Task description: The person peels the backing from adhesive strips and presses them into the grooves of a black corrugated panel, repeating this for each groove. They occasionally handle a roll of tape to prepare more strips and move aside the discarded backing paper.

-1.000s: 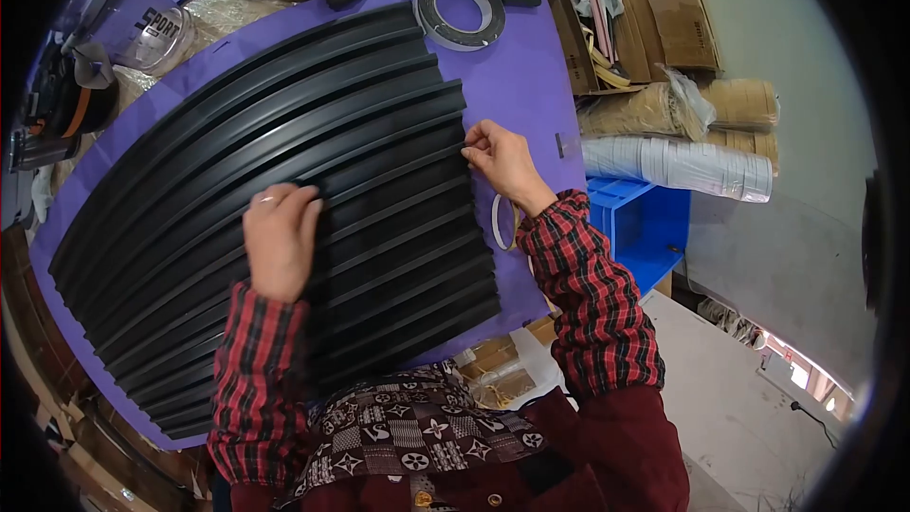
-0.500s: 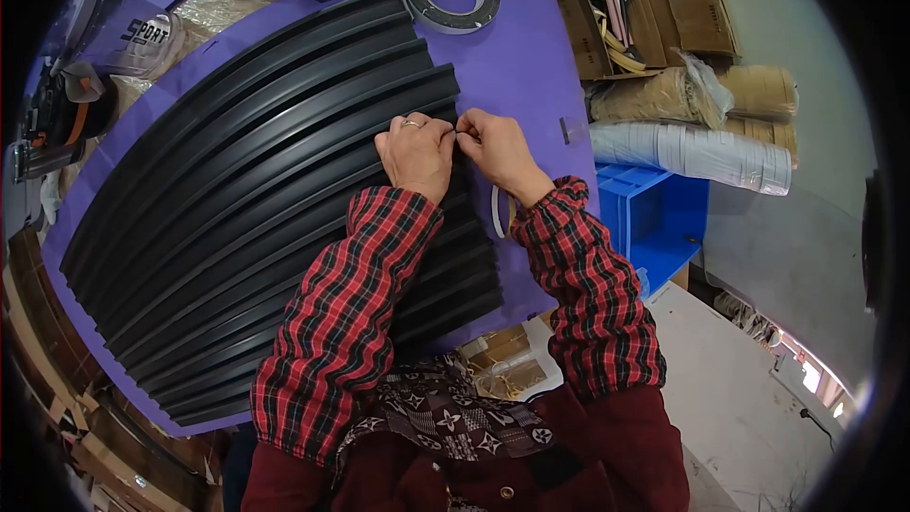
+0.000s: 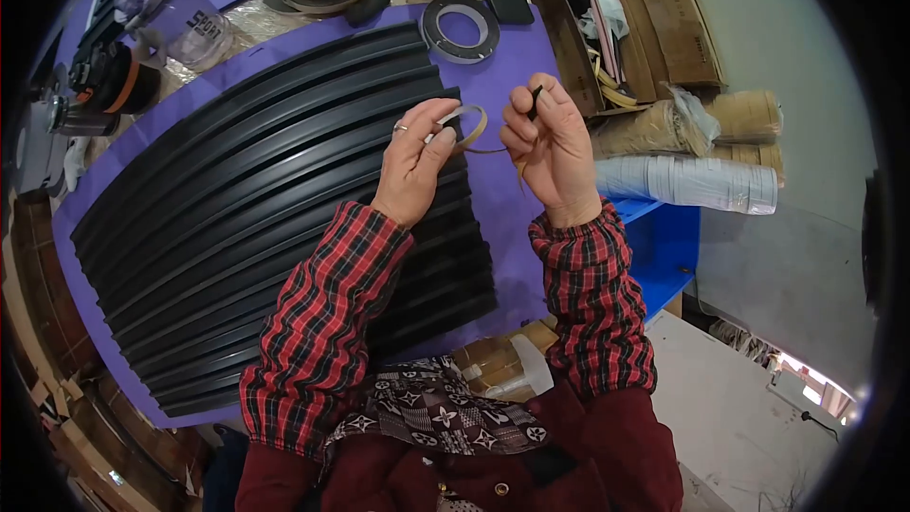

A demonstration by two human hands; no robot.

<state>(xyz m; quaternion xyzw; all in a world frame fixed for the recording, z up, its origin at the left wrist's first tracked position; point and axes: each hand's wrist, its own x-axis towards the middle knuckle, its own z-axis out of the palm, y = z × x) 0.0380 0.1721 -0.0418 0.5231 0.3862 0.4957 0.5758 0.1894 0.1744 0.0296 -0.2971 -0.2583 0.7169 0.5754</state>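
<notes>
Left hand [image 3: 415, 159] holds tape roll [image 3: 467, 123]; right hand [image 3: 552, 147] pinches its strip [image 3: 492, 150].

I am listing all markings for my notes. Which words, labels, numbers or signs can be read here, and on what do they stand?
"SPORT": on the clear bottle, tilted, last letter unsure.
Print on the cardboard pieces: too blurred to read.
Emblems on the patterned cloth: signs only, no words.
No print seen on the small tape roll in the left hand, its strip pinched by the right hand.
</notes>
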